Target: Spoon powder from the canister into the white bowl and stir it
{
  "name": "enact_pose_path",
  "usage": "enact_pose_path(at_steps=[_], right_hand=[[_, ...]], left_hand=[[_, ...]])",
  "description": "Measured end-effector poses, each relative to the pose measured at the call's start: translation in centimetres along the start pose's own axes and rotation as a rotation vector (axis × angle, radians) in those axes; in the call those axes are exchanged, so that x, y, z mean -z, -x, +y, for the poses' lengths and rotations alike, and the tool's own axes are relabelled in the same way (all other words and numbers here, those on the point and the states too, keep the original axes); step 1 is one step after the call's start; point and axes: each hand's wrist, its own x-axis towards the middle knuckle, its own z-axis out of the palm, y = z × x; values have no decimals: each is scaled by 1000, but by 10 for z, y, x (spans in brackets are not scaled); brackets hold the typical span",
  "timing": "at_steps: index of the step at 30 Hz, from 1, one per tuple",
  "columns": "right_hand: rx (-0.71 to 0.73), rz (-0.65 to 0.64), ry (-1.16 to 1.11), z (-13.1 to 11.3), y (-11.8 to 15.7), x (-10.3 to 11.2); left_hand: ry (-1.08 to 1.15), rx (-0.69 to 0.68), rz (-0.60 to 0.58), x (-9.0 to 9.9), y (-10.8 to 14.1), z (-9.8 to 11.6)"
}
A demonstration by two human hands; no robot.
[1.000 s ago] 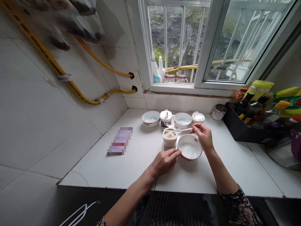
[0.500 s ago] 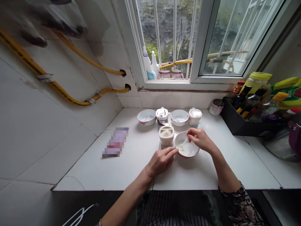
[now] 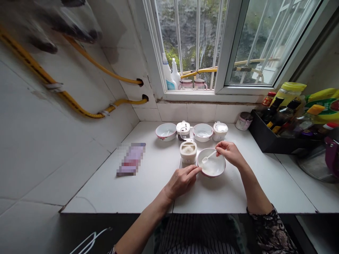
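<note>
In my right hand a small white spoon is pinched by the end of its handle. Its scoop hangs tilted over the inside of a white bowl, which has a little pale powder or grain at the bottom. My left hand lies low on the counter, with its fingertips closed at the bowl's left rim. Just left of the bowl stands a white seasoning jar, its lid up and pale granules inside. The left thumb is mostly hidden.
Behind stand a flowered bowl, a jar with dark contents, another bowl and a further white jar. A blurred purple packet lies left. A black box of bottles sits right, beside a pot lid.
My right hand has moved slightly up and to the right. The spoon has lifted from the powder and now lies flatter, with its scoop in plain view. My left hand stays at the rim.
</note>
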Motion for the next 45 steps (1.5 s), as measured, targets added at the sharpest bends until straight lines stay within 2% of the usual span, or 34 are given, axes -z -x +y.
enact_pose_path(at_steps=[5, 8, 11, 16, 21, 38, 41, 45], right_hand=[[81, 8, 169, -2, 2, -6], [99, -40, 192, -4, 3, -12], [61, -80, 135, -4, 4, -14], [4, -31, -48, -2, 0, -5], [-70, -37, -251, 0, -4, 2], [-141, 13, -297, -3, -4, 7], [-104, 46, -322, -4, -7, 5], [10, 213, -317, -14, -12, -8]], left_hand=[[-1, -3, 2, -1, 1, 0], [0, -2, 6, -1, 1, -1], [-2, 0, 5, -1, 1, -1], [-11, 5, -7, -2, 1, -1], [-12, 0, 0, -1, 1, -1], [-7, 12, -4, -2, 1, 0], [-7, 10, 3, -3, 1, -1], [-2, -1, 11, -4, 1, -1]])
